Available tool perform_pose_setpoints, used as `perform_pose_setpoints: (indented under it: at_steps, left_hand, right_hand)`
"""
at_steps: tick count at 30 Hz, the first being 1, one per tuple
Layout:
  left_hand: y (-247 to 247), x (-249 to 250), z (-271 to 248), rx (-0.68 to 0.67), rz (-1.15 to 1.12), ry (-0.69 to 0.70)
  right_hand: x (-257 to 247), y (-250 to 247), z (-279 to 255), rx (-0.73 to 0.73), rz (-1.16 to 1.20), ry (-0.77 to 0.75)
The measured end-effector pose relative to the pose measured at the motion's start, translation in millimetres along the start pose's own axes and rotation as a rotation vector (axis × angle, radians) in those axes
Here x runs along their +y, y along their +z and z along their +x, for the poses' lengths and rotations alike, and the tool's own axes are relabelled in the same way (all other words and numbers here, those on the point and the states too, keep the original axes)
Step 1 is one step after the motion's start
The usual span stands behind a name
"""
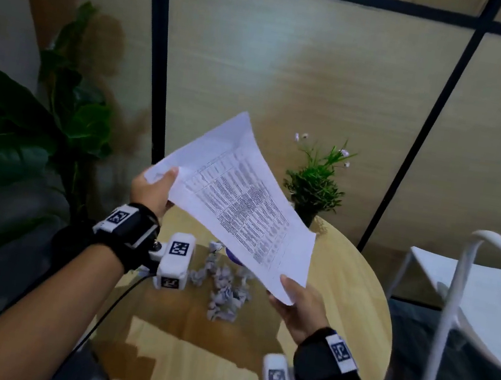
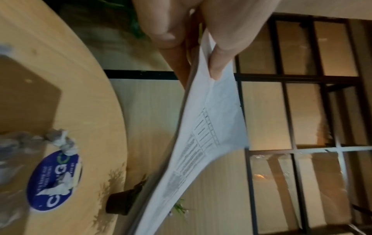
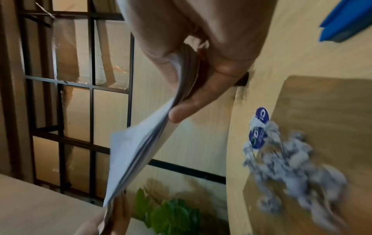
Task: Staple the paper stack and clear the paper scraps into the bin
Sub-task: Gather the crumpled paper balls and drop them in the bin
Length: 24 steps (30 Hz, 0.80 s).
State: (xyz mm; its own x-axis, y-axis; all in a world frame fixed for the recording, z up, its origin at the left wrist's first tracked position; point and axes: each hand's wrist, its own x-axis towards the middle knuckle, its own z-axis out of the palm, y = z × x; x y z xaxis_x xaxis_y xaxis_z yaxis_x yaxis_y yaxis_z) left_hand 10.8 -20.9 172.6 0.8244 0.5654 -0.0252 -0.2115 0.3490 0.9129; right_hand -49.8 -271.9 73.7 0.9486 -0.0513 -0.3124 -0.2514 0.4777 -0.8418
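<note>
A printed paper stack (image 1: pixel 241 201) is held tilted in the air above the round wooden table (image 1: pixel 340 301). My left hand (image 1: pixel 163 180) pinches its far left corner, thumb on top. My right hand (image 1: pixel 289 293) pinches the near right corner the same way. In the left wrist view the thumb (image 2: pixel 219 63) presses on the paper stack (image 2: pixel 201 135). The right wrist view shows fingers (image 3: pixel 201 95) curled around the fanned edge of the stack (image 3: pixel 132 151). Crumpled paper scraps (image 1: pixel 224 290) lie in a heap on the table under the sheets, also visible as scraps (image 3: pixel 292 167).
A round blue sticker (image 2: pixel 52 182) lies on the table beside the scraps. A small potted plant (image 1: pixel 314 186) stands at the table's far edge. A white chair (image 1: pixel 472 288) is at the right, a large leafy plant (image 1: pixel 41 126) at the left. A blue object (image 3: pixel 346 22) lies on the table.
</note>
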Motion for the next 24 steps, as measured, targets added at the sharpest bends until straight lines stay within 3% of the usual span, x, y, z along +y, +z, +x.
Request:
perform_pose_setpoints:
  at_steps: [4, 10, 17, 21, 24]
  left_hand:
    - [-10, -29, 25, -0.040, 0.026, -0.112]
    - [-1, -81, 91, -0.018, 0.174, -0.174]
    - [12, -146, 192, -0.046, 0.492, -0.179]
    - [19, -183, 228, -0.059, 0.508, -0.216]
    - [26, -208, 245, -0.060, 0.462, -0.241]
  right_hand:
    - [-34, 0, 42, 0.075, -0.073, -0.077]
    - [-64, 18, 139, 0.115, -0.127, -0.011]
    - [-45, 23, 266, 0.167, -0.190, 0.143]
    - [-27, 21, 315, 0.168, -0.179, 0.158]
    - [-21, 15, 346, 0.206, -0.306, 0.159]
